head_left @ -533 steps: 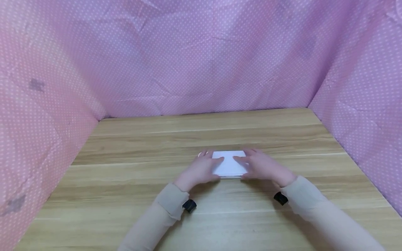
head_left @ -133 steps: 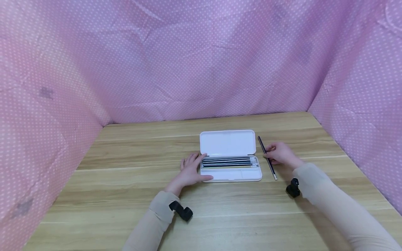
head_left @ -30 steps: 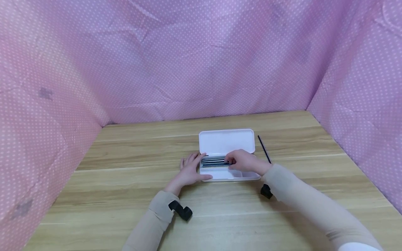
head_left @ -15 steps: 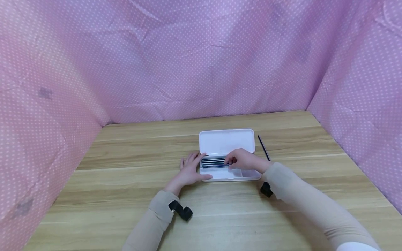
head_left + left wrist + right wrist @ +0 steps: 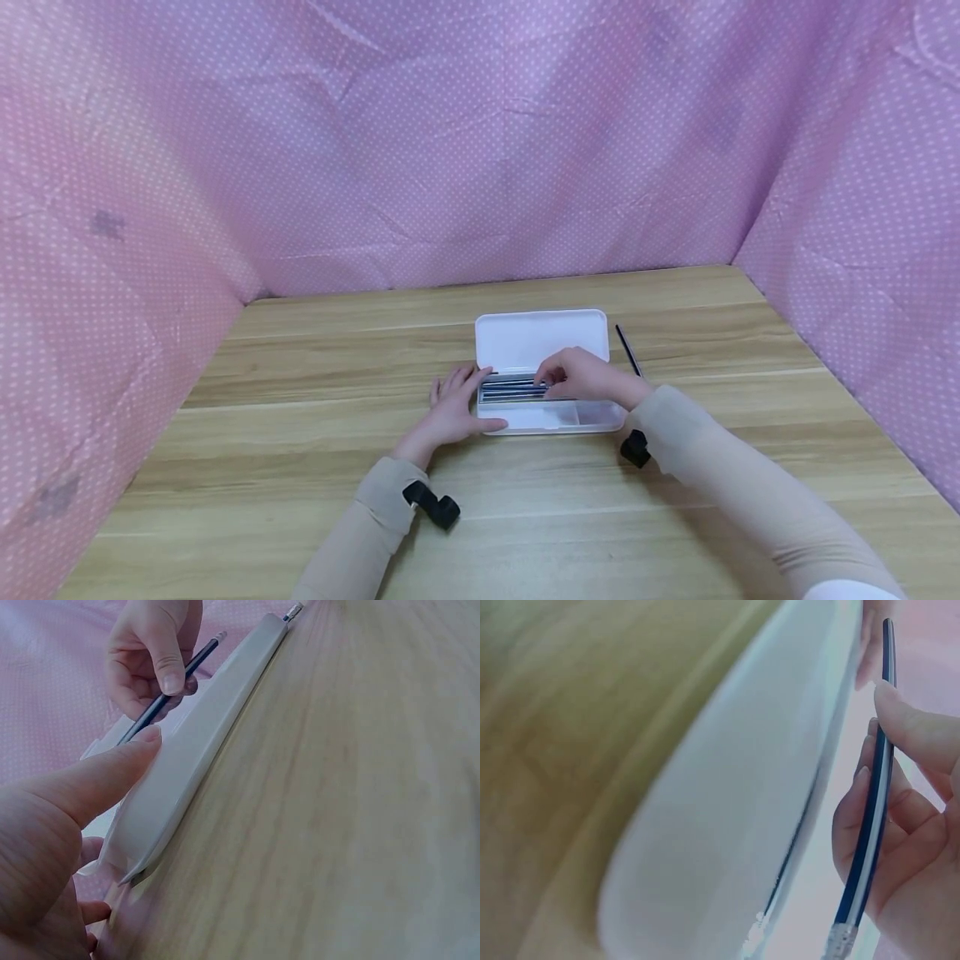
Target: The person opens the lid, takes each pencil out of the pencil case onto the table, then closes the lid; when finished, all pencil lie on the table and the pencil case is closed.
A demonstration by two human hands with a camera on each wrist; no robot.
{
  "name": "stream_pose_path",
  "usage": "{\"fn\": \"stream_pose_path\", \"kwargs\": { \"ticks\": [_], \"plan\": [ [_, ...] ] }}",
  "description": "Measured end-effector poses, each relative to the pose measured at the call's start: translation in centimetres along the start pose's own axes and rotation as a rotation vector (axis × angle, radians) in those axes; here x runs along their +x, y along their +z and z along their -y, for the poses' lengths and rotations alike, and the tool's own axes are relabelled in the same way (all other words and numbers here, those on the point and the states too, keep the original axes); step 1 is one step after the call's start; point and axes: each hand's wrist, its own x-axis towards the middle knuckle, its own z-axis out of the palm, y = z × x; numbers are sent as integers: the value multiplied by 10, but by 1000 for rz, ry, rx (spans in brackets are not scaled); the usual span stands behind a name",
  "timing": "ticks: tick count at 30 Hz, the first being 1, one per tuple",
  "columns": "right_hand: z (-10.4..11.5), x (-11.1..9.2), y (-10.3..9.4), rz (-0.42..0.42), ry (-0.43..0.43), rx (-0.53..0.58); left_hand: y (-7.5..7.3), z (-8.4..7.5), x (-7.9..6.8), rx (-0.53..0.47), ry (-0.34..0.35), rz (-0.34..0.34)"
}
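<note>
A white pencil case lies on the table with its lid folded back. Several dark striped pencils lie in its rear compartment. My left hand rests at the case's left end, fingers spread, the straight thumb on the front rim. Over the case, my right hand pinches a dark pencil with a pale stripe between thumb and fingers. In the left wrist view that pencil is raised and tilted above the rim. Another pencil lies right of the case, partly hidden by the right forearm.
The wood-grain table carries the case near its middle. Pink dotted cloth hangs along the back and both sides. Black wrist cameras are strapped to both sleeves, the left camera just above the tabletop.
The case was shut at first, then open, with my right hand holding a pencil at its right. That pencil now lies there; my right hand has moved into the case and lifted another slightly.
</note>
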Motion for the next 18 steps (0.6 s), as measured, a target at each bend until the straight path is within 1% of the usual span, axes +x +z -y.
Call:
{"fn": "stream_pose_path", "kwargs": {
  "ticks": [9, 12, 18],
  "plan": [
    [-3, -2, -3, -45, 10, 52, 1, 0, 0, 7, 0, -6],
    [-5, -4, -3, -61, 35, 126, 1, 1, 0, 2, 3, -11],
    [-9, -8, -8, -124, 114, 290, 2, 1, 0, 0, 5, -14]
  ]
}}
